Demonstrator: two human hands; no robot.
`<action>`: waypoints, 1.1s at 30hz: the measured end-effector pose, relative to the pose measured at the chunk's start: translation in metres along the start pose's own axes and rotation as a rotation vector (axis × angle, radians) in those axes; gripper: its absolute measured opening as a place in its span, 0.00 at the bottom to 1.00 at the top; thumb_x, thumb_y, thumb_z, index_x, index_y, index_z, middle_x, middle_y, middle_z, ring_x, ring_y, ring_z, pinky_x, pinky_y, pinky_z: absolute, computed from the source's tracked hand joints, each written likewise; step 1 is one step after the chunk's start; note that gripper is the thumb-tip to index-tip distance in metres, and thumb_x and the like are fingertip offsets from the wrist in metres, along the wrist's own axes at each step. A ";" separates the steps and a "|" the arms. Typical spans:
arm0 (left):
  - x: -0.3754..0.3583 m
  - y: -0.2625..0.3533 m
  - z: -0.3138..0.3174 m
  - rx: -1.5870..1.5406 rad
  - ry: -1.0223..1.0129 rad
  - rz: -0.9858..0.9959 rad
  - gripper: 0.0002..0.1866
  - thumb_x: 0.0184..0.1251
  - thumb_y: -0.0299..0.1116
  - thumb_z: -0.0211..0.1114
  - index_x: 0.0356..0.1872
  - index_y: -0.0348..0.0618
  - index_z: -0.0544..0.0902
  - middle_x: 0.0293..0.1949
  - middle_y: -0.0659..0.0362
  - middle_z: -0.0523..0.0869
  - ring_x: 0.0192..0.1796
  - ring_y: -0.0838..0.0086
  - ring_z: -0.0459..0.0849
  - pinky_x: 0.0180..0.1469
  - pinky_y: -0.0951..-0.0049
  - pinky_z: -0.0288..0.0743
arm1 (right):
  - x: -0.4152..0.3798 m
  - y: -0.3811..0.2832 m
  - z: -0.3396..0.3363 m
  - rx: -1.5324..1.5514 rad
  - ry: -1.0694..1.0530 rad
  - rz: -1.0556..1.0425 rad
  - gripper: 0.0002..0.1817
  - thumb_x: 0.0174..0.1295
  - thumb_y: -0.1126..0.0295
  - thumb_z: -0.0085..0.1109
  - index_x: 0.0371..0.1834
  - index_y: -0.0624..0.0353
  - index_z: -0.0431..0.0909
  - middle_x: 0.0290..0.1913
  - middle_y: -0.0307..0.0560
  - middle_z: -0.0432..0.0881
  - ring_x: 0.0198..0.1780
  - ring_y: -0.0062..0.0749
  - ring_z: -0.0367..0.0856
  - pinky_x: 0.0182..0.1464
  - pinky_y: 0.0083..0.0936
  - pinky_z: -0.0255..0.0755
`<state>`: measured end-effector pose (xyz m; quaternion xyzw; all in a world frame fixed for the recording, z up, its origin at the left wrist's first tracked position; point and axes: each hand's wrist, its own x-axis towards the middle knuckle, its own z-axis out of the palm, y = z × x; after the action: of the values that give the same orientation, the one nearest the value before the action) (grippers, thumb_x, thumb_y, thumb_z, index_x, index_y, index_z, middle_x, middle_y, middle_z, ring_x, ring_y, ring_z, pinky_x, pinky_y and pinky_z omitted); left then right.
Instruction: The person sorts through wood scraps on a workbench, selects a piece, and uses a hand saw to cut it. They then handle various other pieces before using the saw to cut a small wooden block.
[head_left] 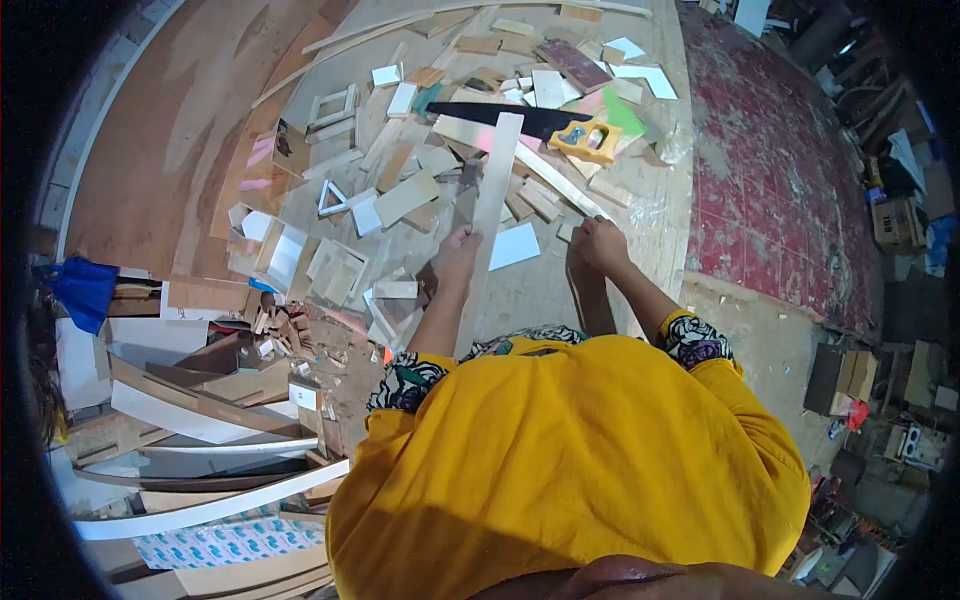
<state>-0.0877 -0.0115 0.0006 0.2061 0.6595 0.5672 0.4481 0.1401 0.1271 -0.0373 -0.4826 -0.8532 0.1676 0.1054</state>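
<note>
The pale board (497, 185) lies lengthwise near the middle of the littered worktop (655, 235), the left hand (458, 252) closed on its left edge, probably to steady it while leaving its far end free. To the right, the right hand (603, 245) curls at the near end of a narrow strip (560, 182), though whether it pinches it I cannot tell; both forearms reach forward, elbows bent, with the yellow-handled saw (585, 140) beyond.

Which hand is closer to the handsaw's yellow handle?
The right hand, just on the wearer's side of the yellow handle. The left hand is farther off, toward the wearer and leftward.
</note>
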 end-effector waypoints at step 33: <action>0.168 0.063 0.065 0.017 -0.063 0.169 0.26 0.68 0.44 0.50 0.62 0.39 0.63 0.54 0.57 0.73 0.53 0.76 0.71 0.52 0.74 0.66 | 0.183 -0.065 -0.011 0.225 0.152 -0.167 0.36 0.52 0.57 0.59 0.63 0.59 0.59 0.41 0.62 0.75 0.41 0.56 0.76 0.44 0.40 0.71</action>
<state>-0.1356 0.1736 0.0026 0.2828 0.6301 0.5905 0.4175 -0.0011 0.2554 0.0010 -0.4063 -0.8558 0.2159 0.2367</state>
